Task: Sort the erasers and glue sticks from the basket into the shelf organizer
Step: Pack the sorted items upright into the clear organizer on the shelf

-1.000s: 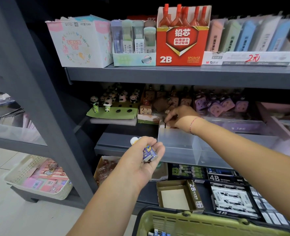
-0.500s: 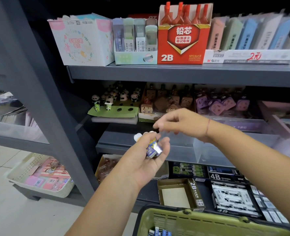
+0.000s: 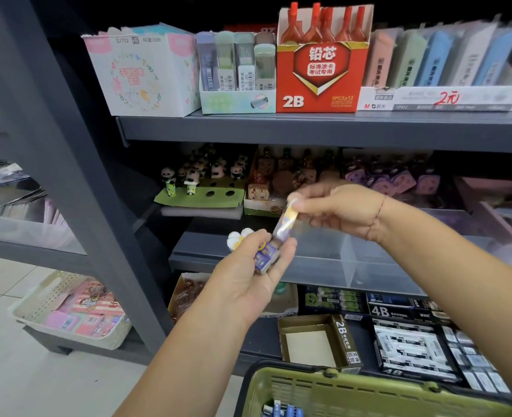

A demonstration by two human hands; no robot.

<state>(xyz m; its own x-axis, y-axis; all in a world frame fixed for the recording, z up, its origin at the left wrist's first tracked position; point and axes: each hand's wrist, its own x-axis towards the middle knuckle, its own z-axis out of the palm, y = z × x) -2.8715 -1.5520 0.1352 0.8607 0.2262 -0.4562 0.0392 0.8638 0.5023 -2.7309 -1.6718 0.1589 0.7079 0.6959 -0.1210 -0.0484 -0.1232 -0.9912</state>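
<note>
My left hand (image 3: pixel 254 269) is held palm up in front of the middle shelf and grips a small bunch of purple wrapped erasers (image 3: pixel 265 258) with a white flower-shaped one (image 3: pixel 236 238) at the fingertips. My right hand (image 3: pixel 335 207) pinches the top of one purple and yellow eraser (image 3: pixel 284 222), which stands just above the bunch. The clear divided shelf organizer (image 3: pixel 378 266) sits on the middle shelf behind and below both hands. The green basket (image 3: pixel 354 392) is at the bottom edge, with blue items (image 3: pixel 281 412) in it.
Panda figures (image 3: pixel 194 179), brown and purple erasers fill the back of the middle shelf. Boxes of 2B leads (image 3: pixel 320 61) stand on the top shelf. Black 2B and 4B boxes (image 3: pixel 399 335) lie below. A grey upright post (image 3: pixel 53 145) and a white basket (image 3: pixel 77 311) are at the left.
My right hand came back from the organizer to my left hand and now pinches one eraser from the bunch. My left hand rose slightly.
</note>
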